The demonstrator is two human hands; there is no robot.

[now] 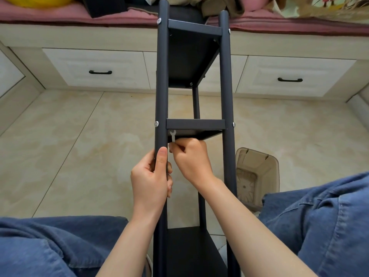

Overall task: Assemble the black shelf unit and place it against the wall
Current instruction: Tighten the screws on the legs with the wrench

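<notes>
So the black shelf unit (194,124) is lying tipped over between the knees, running away from the person toward the drawers (95,70) of a bed platform — nowhere near a wall yet. Left hand (151,178) is wrapped tight around the near left pole (160,86), steadying it. Right hand (189,156), just beside it, is pinched closed on a little white wrench (172,136) whose head pokes up to the underside corner of the middle shelf (195,123), probably on a nut behind the silver bolt (156,123). My worry is that flimsy wrench slipping off or rounding the nut, since it sits at an awkward angle — or the frame rolling if the left grip loosens. A small bin (257,176) sits just right of the right wrist, easy to knock.
</notes>
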